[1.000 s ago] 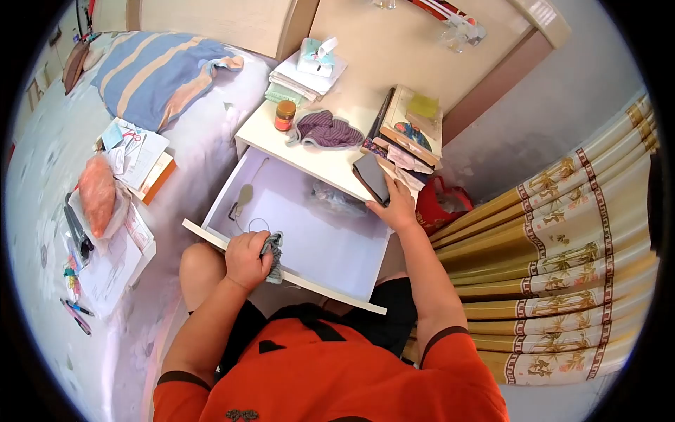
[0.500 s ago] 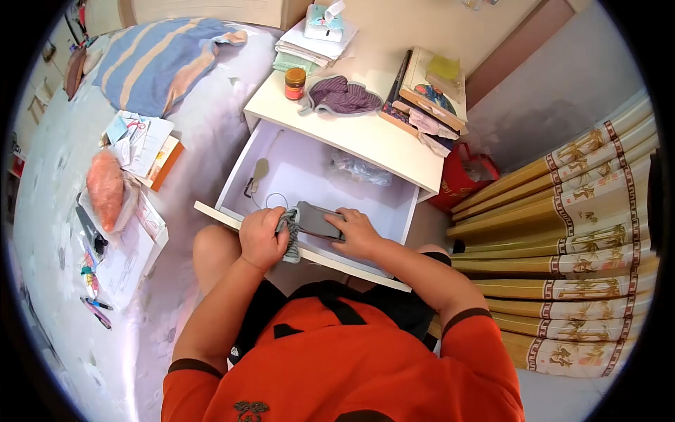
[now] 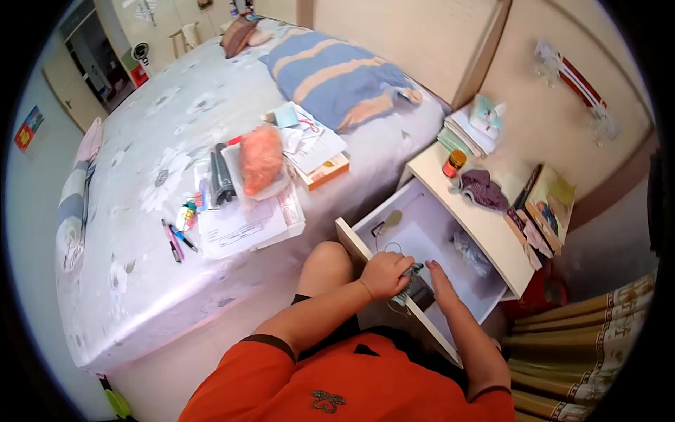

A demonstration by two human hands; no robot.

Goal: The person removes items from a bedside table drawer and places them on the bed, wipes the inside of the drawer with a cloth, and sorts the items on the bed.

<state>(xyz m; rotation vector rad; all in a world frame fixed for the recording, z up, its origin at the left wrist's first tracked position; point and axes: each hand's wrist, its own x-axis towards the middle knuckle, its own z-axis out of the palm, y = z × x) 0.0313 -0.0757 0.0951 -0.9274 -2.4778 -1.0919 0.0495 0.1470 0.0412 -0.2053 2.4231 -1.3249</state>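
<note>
My left hand (image 3: 387, 275) is closed on a bunched grey striped cloth (image 3: 403, 296) at the front edge of the open drawer (image 3: 430, 235). Against the cloth, just to its right, is a flat dark grey case (image 3: 421, 290), partly hidden. My right hand (image 3: 443, 287) lies beside the case with its fingers stretched out straight; it does not appear to grip it. Inside the drawer are a small oval beige item (image 3: 394, 217), a thin cord loop near my left hand, and a crumpled clear plastic bag (image 3: 470, 254) at the right.
On the nightstand (image 3: 431, 163) stand a small orange-brown jar (image 3: 454, 163), a purple cloth (image 3: 483, 190), stacked books (image 3: 547, 207) and a tissue pack (image 3: 485, 117). The bed (image 3: 162, 169) at left holds papers, an orange bundle (image 3: 261, 160), pens (image 3: 172, 243) and a striped blanket (image 3: 337, 77). Curtains (image 3: 598, 344) hang at right.
The view has swung left, showing more of the bed. My right hand has loosened from the grey case and its fingers are now straight. My left hand still grips the striped cloth.
</note>
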